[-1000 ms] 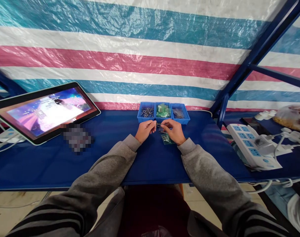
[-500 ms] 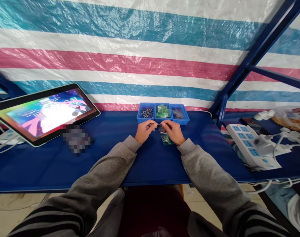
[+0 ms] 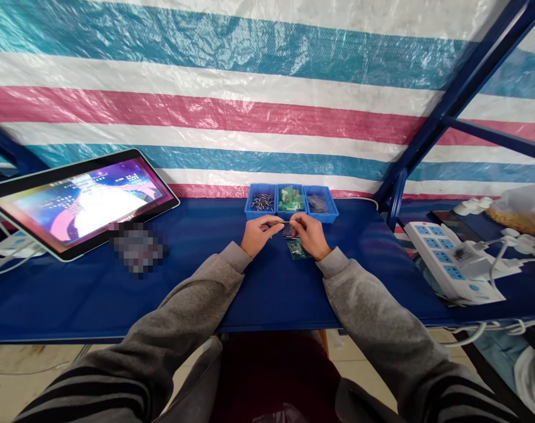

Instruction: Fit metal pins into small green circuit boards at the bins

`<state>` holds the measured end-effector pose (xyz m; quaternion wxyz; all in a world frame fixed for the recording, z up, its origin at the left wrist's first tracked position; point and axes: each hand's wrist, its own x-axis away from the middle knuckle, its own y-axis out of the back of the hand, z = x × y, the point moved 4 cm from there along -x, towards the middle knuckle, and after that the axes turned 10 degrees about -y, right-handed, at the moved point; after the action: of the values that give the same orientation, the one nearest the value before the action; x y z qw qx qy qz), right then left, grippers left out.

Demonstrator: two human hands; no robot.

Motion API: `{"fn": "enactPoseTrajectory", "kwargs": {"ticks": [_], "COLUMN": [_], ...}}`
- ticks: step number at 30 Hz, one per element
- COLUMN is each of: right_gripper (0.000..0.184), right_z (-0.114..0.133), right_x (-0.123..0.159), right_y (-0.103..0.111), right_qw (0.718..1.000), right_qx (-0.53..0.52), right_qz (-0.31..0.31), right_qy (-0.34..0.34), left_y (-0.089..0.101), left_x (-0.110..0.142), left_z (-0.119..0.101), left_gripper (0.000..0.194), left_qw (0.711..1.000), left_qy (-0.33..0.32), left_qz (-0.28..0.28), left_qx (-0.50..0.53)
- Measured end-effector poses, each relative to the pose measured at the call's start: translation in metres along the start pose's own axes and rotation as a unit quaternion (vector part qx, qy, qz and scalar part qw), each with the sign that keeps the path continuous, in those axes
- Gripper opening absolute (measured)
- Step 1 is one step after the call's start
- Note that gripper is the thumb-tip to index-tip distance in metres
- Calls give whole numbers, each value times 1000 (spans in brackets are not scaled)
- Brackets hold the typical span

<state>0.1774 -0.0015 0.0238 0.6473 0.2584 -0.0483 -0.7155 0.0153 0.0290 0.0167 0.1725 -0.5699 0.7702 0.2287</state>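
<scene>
My left hand (image 3: 259,236) and my right hand (image 3: 311,236) are close together over the blue table, each closed in a pinch. A small thin metal rod (image 3: 287,222) spans the gap between the fingertips, with an end in each hand; its details are too small to make out. Just below, partly beside my right hand, lies a green circuit board (image 3: 297,250). A small dark piece (image 3: 289,231) is visible between the hands. Behind them stand three joined blue bins: one with loose metal pins (image 3: 262,202), one with green circuit boards (image 3: 291,200), one with thin translucent pieces (image 3: 317,203).
A lit tablet screen (image 3: 86,202) leans at the left, with a blurred-out object (image 3: 139,249) by it. To the right are a white power strip (image 3: 448,258) with plugs, a blue metal frame post (image 3: 395,200) and a plastic bag (image 3: 523,208). Striped sheeting (image 3: 250,117) hangs behind.
The fingertips have shifted slightly, and the rod now shows more clearly between them. Another person's hand at the far right by the plastic bag has left the view.
</scene>
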Motion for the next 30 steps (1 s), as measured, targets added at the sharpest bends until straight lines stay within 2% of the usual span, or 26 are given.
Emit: {"fn": "enactPoseTrajectory", "kwargs": {"ticks": [9, 14, 22, 30], "right_gripper": [43, 41, 39, 36], "right_z": [0, -1, 1, 1], "right_x": [1, 0, 0, 0], "right_y": [-4, 0, 2, 2], "right_qw": [1000, 1000, 999, 1000], "right_qx": [9, 20, 9, 6], "right_qz": [21, -7, -29, -22], "right_qy": [-2, -21, -20, -21], "left_y": [1, 0, -1, -2], "left_x": [0, 0, 0, 1], "left_z": [-7, -6, -3, -1], "left_gripper": [32, 31, 32, 33], "left_qw": [999, 999, 999, 998], "left_qy": [-27, -3, -7, -15], "left_qz": [-31, -22, -9, -21], "left_qx": [-9, 30, 29, 56]}}
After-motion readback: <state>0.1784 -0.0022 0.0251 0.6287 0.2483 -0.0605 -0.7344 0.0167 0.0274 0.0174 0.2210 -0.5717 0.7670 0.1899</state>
